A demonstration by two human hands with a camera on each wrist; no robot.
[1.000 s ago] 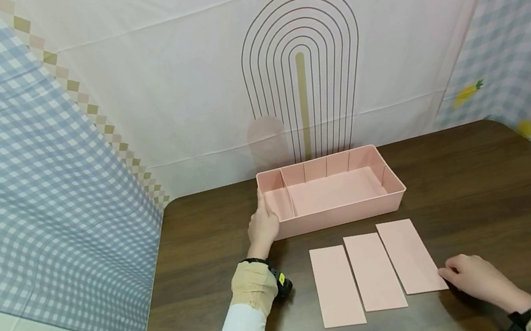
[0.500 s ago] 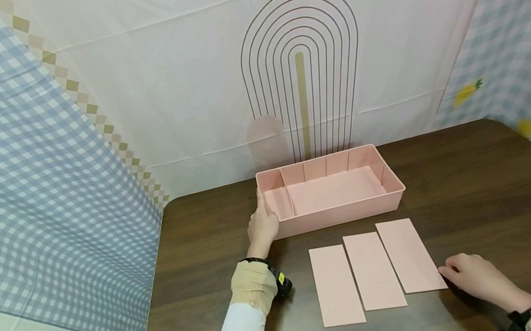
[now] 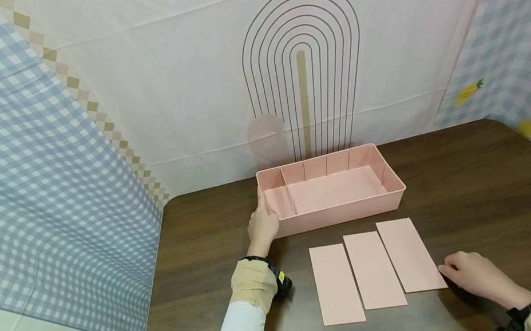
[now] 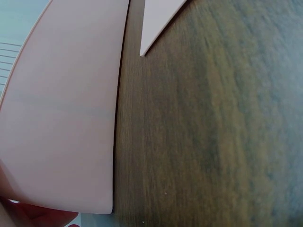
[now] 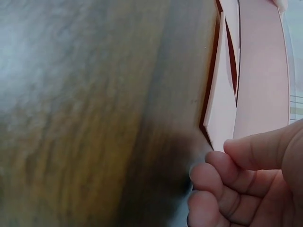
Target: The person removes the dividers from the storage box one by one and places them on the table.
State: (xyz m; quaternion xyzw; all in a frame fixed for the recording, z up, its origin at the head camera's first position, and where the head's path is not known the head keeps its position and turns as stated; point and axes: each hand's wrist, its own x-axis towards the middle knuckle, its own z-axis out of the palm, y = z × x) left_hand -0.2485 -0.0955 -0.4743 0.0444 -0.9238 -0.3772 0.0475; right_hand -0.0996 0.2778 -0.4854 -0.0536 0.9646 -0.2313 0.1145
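A pink organizer box point(image 3: 338, 215) stands near the back of the table, with one thin divider point(image 3: 288, 194) upright across its left part. My left hand point(image 3: 263, 225) grips the box's left end; fingers point(image 4: 47, 216) show past that end in the left wrist view. Three flat pink panels lie in front of the box: a left panel point(image 3: 337, 286), a middle panel point(image 3: 375, 271) and a right panel point(image 3: 411, 256). My right hand point(image 3: 475, 274) pinches the right panel's side edge by its near corner, between thumb point(image 5: 258, 149) and forefinger. The exact contact is partly hidden by the fingertips.
The dark wooden table point(image 3: 195, 246) reaches back to a white printed cloth point(image 3: 190, 85). Checked blue cloth hangs at the left point(image 3: 36, 167) and right. Vertical grooves line the box's back wall. A black wrist camera point(image 3: 282, 282) sits on my left wrist.
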